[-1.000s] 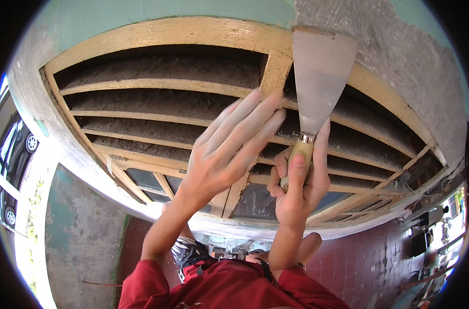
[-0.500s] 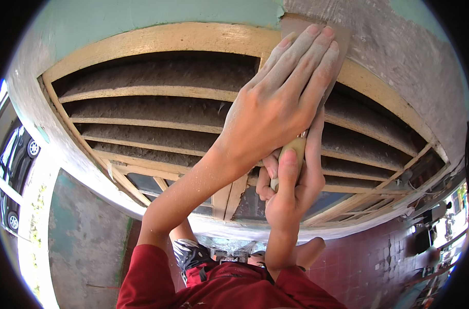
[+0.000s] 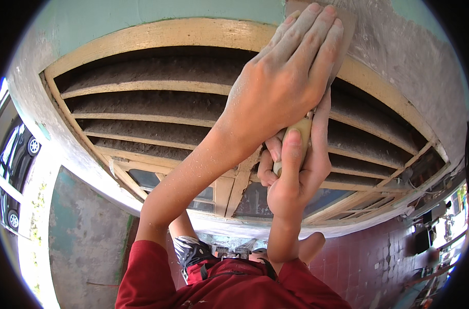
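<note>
bright daylight — left-side glare, strong fisheye distortion

The scraper handle [image 3: 303,125] is finished in pale yellow, while its blade [image 3: 344,42] is toned brownish grey. The left hand [image 3: 283,85] is dusted with whitish grey, and a fainter whitish film is seen on the right hand [image 3: 302,167]. The louvred vent frame [image 3: 157,38] is painted creamy yellow; its slats [image 3: 152,86] are edged in the same shade and coated with dark brown dust [image 3: 157,66]. The wall [image 3: 167,9] is coloured mint green, broken by streaked grey. The shirt [image 3: 229,288] is dyed deep red. The floor [image 3: 347,262] is gridded in maroon tiles; the paving slab [image 3: 85,232] is blotched grey and green.
</note>
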`<state>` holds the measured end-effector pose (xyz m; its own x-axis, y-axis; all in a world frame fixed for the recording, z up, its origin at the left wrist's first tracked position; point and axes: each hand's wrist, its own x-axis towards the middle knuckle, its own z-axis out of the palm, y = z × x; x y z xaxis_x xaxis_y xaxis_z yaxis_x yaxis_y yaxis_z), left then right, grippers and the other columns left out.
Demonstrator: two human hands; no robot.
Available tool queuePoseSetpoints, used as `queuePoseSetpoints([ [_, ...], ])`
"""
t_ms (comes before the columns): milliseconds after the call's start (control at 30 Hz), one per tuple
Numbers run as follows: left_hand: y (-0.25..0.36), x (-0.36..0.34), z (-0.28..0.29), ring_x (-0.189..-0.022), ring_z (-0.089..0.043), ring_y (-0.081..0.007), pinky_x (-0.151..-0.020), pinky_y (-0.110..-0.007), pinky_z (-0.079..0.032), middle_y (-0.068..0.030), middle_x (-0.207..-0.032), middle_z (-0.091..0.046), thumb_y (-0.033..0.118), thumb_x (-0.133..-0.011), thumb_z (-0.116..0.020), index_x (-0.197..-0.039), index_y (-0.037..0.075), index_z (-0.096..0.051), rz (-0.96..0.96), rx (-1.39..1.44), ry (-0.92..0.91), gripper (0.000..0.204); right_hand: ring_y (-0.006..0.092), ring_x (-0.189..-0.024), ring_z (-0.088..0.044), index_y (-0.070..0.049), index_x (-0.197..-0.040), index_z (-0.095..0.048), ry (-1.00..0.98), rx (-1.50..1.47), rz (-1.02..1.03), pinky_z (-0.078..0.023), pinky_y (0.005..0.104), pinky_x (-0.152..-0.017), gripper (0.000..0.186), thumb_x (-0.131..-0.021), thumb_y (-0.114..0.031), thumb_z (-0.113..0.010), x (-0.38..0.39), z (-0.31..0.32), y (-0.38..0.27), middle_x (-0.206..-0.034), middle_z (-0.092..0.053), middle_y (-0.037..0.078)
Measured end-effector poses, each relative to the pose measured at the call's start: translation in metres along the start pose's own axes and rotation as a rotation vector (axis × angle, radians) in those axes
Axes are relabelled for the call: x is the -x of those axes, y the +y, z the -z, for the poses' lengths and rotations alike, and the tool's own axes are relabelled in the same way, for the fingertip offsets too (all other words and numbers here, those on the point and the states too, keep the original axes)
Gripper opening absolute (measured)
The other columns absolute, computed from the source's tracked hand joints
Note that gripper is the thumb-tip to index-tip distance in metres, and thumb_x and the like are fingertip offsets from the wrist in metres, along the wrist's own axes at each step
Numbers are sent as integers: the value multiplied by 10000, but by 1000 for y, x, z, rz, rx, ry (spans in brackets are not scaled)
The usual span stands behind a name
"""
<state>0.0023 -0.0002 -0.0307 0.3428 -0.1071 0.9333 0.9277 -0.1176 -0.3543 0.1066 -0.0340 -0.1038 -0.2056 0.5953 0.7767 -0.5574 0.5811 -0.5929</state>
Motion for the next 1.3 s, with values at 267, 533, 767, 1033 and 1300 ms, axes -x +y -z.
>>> queuePoseSetpoints([
  [267, 18, 12, 6, -1318, -578, -338, -1125, -444, -471, -204, -1362, -618, 127, -864, -655, -1287, -73, -600, 18, 26, -92, 471, 35, -615, -439, 19, -1621, -192, 40, -79, -108, -277, 173, -386, 686, -1065, -266, -475, 22, 7, -6, -912, -606, 66],
  [533, 20, 12, 13, -1318, -582, -343, -1126, -441, -472, -209, -1350, -629, 115, -871, -624, -1270, -88, -613, 62, 1, -166, 447, 56, -537, -500, 19, -1630, -139, 1, -25, -182, -310, 192, -358, 778, -998, -292, -470, 23, 13, -15, -928, -650, 122],
  [767, 13, 5, 12, -1283, -598, -351, -1108, -442, -487, -225, -1323, -636, 136, -873, -611, -1240, -106, -623, 14, -45, -156, 440, 57, -478, -452, 25, -1629, -124, 25, -19, -103, -325, 201, -365, 773, -1005, -293, -452, 16, 7, -13, -939, -657, 137],
  [1033, 12, 5, 9, -1263, -602, -356, -1115, -447, -476, -236, -1296, -636, 158, -859, -625, -1223, -112, -619, 32, 52, -126, 453, 49, -489, -454, 29, -1625, -145, -15, 87, -96, -324, 203, -363, 715, -1030, -268, -407, 18, 14, -18, -882, -622, 111],
  [1300, 15, 6, 1, -1250, -606, -362, -1102, -447, -488, -249, -1288, -629, 152, -839, -617, -1228, -128, -598, 38, 46, 4, 480, 43, -514, -468, 39, -1622, -145, -45, 98, -98, -313, 191, -377, 700, -1037, -259, -389, 15, 10, -28, -947, -647, 133],
])
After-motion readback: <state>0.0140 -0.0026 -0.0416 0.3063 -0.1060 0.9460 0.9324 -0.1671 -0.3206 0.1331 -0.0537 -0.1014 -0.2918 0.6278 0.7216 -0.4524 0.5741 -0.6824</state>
